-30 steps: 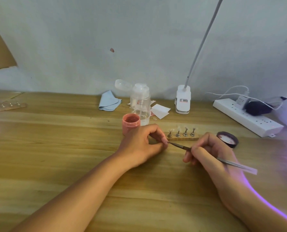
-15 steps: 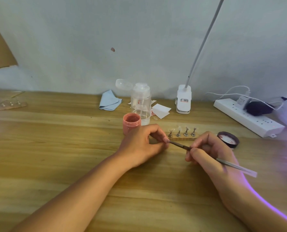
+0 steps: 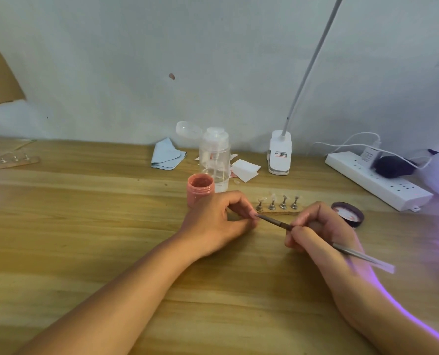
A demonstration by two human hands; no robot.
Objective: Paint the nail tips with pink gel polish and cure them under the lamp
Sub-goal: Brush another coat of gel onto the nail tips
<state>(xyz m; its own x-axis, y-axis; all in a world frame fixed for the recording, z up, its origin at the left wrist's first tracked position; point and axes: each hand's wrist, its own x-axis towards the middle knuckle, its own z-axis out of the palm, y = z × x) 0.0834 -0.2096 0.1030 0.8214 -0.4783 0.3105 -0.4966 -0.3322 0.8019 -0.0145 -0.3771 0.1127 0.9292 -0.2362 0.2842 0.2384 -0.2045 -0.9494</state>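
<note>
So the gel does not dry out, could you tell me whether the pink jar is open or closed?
Open: the pink jar stands upright with no lid on its mouth.

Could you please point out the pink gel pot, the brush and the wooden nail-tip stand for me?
pink gel pot (image 3: 200, 192): head view, on its front wall.
brush (image 3: 273, 221): head view, on the dark shaft near the tip.
wooden nail-tip stand (image 3: 280, 213): head view, on its wooden base.

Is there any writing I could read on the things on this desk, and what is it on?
No text is legible.
Label on the white lamp clip: red and dark print, too blurred.
Label on the plug adapter in the power strip: too small.
</note>
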